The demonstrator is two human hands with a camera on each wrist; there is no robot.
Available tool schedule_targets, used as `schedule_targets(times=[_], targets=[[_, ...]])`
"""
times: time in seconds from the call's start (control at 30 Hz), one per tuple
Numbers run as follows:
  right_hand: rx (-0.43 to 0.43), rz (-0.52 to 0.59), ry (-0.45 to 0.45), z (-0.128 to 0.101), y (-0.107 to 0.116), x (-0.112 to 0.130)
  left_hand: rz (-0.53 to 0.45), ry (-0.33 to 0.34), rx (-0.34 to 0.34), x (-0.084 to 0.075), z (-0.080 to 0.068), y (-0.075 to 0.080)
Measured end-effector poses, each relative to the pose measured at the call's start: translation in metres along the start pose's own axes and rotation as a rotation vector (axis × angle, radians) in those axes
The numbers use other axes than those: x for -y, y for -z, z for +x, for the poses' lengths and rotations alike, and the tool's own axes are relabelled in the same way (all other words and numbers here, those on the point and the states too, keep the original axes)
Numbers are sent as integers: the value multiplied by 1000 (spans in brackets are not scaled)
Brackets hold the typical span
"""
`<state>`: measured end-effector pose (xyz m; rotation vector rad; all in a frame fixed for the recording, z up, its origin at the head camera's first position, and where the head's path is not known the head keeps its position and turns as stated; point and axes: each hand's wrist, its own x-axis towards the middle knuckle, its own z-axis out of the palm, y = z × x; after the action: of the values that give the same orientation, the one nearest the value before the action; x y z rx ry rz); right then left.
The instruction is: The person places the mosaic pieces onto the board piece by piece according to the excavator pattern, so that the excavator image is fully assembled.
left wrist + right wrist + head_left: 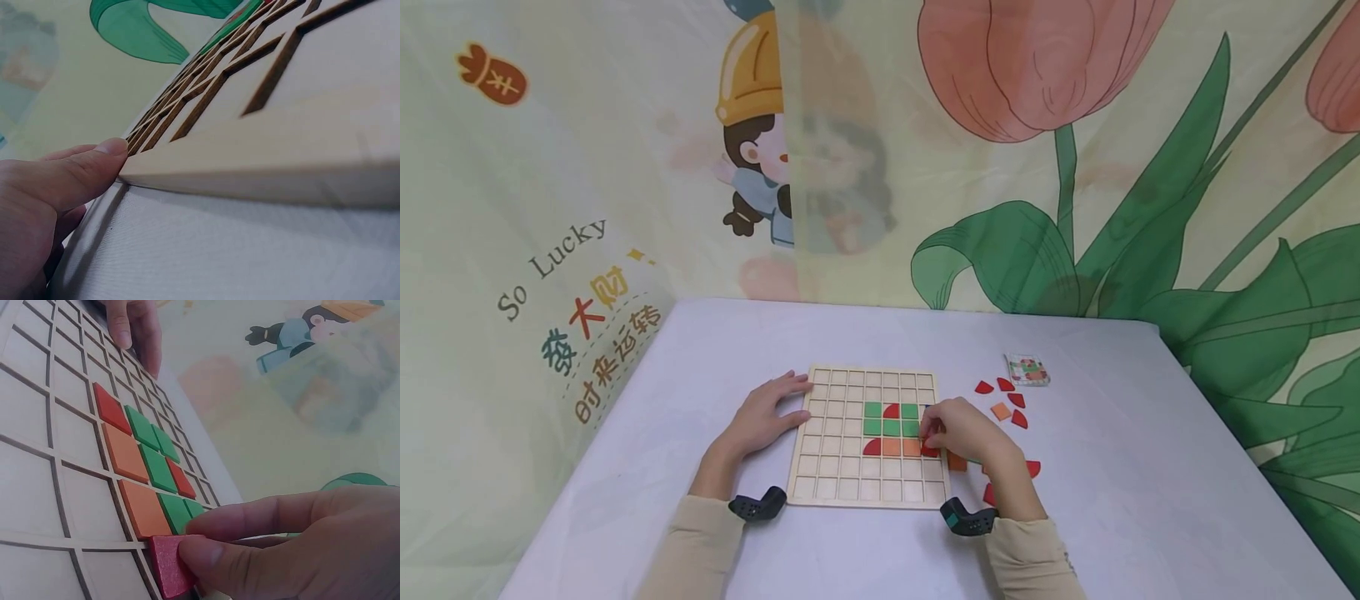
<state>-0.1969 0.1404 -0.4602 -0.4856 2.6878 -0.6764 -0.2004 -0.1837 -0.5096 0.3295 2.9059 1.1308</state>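
The right hand (966, 432) pinches a red quarter-circle tile (167, 565) at the wooden grid board's (835, 492) 3 o'clock edge. The tile looks light, stiff and thin, best held by its edges. The left hand (763, 417) rests flat, fingers relaxed, at the board's 9 o'clock side.

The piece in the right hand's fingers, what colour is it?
Red. The piece pinched by the right hand shows best in the right wrist view.
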Motion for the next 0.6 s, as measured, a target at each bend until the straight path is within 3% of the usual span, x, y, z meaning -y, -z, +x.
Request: schedule_targets(times=[0.6], targets=[[-27, -64, -28, 0, -4, 7, -1, -8, 3, 1, 0, 0]])
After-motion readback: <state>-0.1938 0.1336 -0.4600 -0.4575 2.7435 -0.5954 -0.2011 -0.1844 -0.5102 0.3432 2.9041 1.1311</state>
